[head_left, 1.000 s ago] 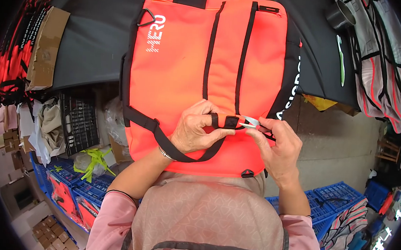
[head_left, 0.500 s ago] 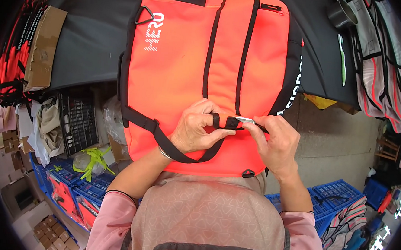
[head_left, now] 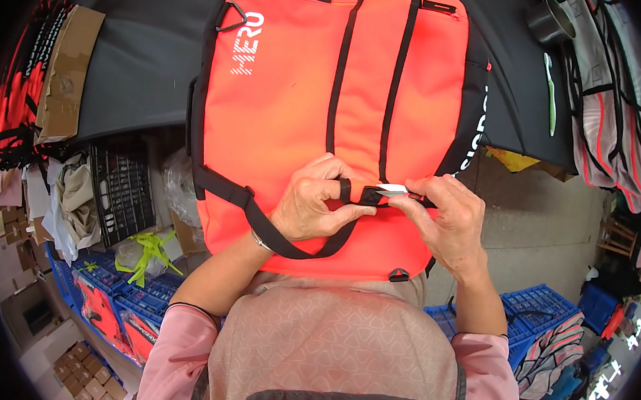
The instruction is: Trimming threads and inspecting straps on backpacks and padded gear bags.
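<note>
A bright orange backpack (head_left: 281, 123) with black trim lies in front of me, its lower end close to my body. My left hand (head_left: 311, 203) is closed in a pinch on a black strap (head_left: 371, 195) at the lower middle of the bag. Just right of it, my right hand (head_left: 446, 216) pinches a small white-and-silver pointed piece (head_left: 391, 191) whose tip meets the strap; its exact kind is unclear. A loop of black webbing (head_left: 259, 222) hangs across the bag below my left wrist.
The bag rests on a black-covered table (head_left: 144, 61). A cardboard piece (head_left: 71, 71) and red-black straps stand left. A metal cup (head_left: 551, 21), a green-white toothbrush-like tool (head_left: 549, 93) and grey striped fabric pieces (head_left: 607, 86) lie right. Blue crates (head_left: 539, 308) stand below on both sides.
The bag has shifted slightly up in the view. My right hand has moved a little right, and more of the pointed piece shows between the hands. My left hand keeps its pinch.
</note>
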The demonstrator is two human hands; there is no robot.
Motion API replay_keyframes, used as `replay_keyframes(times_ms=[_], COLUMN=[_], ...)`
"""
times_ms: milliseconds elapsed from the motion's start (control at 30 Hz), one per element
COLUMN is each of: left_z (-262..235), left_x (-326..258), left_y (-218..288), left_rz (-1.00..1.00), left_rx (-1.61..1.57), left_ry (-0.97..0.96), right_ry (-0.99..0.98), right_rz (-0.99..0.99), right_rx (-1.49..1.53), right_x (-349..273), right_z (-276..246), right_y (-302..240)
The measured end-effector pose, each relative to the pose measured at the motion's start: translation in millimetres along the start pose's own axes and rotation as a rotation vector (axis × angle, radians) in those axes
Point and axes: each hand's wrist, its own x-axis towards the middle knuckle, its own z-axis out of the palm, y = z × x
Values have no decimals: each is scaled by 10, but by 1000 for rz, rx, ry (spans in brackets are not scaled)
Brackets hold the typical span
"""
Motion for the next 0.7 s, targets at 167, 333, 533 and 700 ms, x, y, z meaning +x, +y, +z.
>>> replay_keyframes(times_ms=[167,333,533,700], left_z=[-13,-28,-23,-10], left_x=[7,29,19,-2], left_y=[-2,45,37,-4], left_rz=[-12,6,39,106], left_rx=[-26,-61,2,64], left_ry=[-11,-4,-13,-6], right_ry=[-17,-138,-123,-336], right_rz=[-26,429,570,401], right_rx=[-9,537,724,639], right_x=[-4,-40,42,62], right_z=[42,52,39,110], right_y=[30,115,20,58])
